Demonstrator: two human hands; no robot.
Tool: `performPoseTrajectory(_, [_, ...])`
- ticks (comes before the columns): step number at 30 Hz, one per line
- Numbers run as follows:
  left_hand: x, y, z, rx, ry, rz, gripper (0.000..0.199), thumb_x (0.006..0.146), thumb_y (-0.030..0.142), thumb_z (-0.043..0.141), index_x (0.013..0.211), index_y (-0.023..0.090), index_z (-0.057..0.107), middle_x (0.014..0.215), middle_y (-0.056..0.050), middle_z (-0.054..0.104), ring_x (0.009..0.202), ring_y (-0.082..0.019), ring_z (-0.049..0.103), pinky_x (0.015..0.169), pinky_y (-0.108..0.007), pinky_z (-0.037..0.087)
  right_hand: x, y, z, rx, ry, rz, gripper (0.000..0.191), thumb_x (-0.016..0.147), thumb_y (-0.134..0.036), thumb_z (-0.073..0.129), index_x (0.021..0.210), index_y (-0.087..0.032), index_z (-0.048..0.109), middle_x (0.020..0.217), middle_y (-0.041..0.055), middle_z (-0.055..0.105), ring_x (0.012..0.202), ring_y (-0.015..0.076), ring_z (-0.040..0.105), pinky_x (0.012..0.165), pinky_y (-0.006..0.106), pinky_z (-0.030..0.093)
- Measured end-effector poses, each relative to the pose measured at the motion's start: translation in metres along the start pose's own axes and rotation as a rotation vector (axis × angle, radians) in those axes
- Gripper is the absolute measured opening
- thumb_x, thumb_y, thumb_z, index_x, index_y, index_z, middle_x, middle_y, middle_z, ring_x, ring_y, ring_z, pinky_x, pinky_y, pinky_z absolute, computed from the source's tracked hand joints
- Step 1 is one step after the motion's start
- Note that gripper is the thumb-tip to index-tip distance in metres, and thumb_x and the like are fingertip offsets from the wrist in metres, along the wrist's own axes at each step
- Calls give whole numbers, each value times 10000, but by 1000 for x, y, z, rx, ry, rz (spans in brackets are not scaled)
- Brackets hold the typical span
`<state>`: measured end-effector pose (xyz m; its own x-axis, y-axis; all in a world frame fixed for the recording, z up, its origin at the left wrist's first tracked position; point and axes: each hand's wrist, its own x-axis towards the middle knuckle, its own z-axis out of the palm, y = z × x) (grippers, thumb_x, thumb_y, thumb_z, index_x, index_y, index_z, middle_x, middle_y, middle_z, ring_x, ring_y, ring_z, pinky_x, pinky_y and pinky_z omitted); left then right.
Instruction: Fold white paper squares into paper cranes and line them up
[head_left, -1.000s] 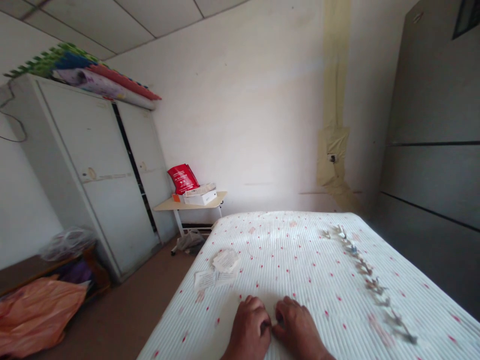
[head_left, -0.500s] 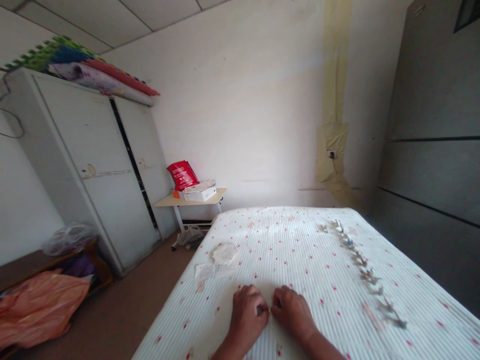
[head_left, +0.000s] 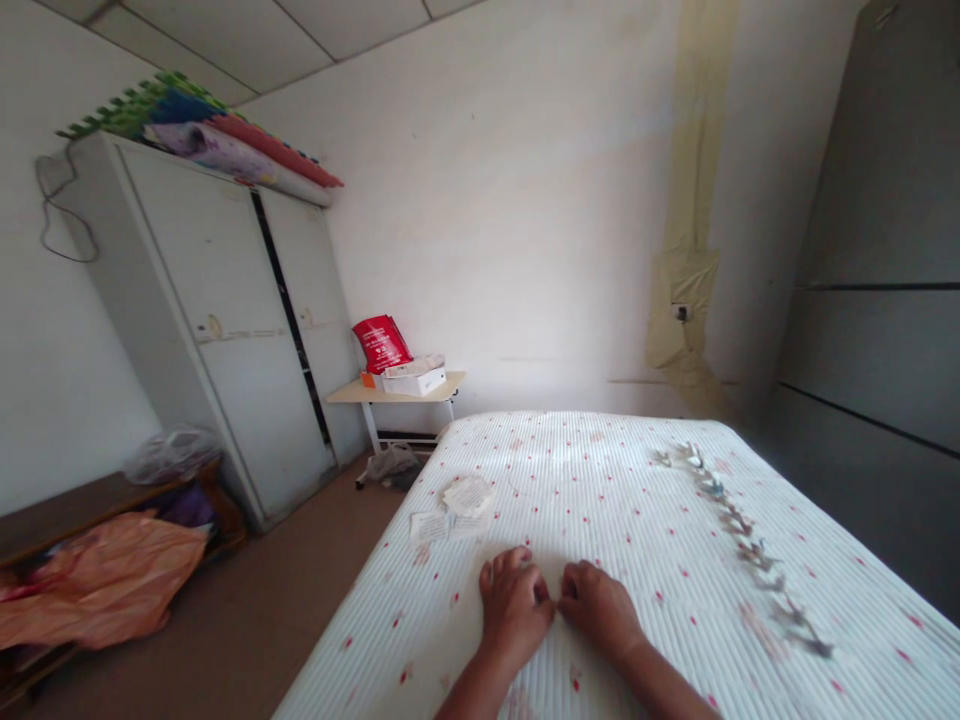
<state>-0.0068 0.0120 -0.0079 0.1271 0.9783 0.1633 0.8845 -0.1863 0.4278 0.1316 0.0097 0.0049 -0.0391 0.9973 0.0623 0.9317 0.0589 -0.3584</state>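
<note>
Recorded across the upper centre of the frame a white wall (head_left: 525,200), marked at its right part by a vertical run of yellowish tape (head_left: 690,150). Noted from centre to lower right a white ribbed bed cover (head_left: 574,465) with scattered red dots. Noted at far right a dark grey panel (head_left: 885,210) crossed by two black lines. Found at left a grey cabinet (head_left: 251,400), bearing rolled mats (head_left: 240,160) on top. Found left of centre a small table (head_left: 349,394). Found at lower left a crumpled orange sheet (head_left: 120,580). Seen on the table a red bag (head_left: 381,343), tilted, beside a white box (head_left: 416,381).

Located at lower centre, over the bed cover, the left hand (head_left: 517,605) and the right hand (head_left: 600,605), near each other with a narrow gap between. Observed in both: fingers bent inward and bunched toward the thumbs. Unable to tell, with fingertips hidden, of anything clamped there. Located beyond the left hand, left of centre, printed paper pieces (head_left: 469,495) lying flat. Located from centre right to lower right a slanting row of small folded pieces (head_left: 756,553), well apart from both hands.
</note>
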Motion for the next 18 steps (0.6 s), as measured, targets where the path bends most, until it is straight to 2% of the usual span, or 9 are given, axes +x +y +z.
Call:
performPoseTrajectory(7, [2,2,0,-19,-26,-84,89,685,227,562,741,253,625,1228,34,514,1210,-178,371,1036,-358,157,2,3,6,8,19,-14,151,697,-151,487,716,-198,630,776,29,648,711,148,588,575,224,303])
performPoseTrajectory(18, [7,-2,1,-53,-23,-100,198,663,107,539,733,255,650,1228,43,528,1198,-135,395,1016,-301,201,0,3,2,21,4,-1,153,683,-154,486,705,-197,631,775,34,652,708,154,591,575,229,299])
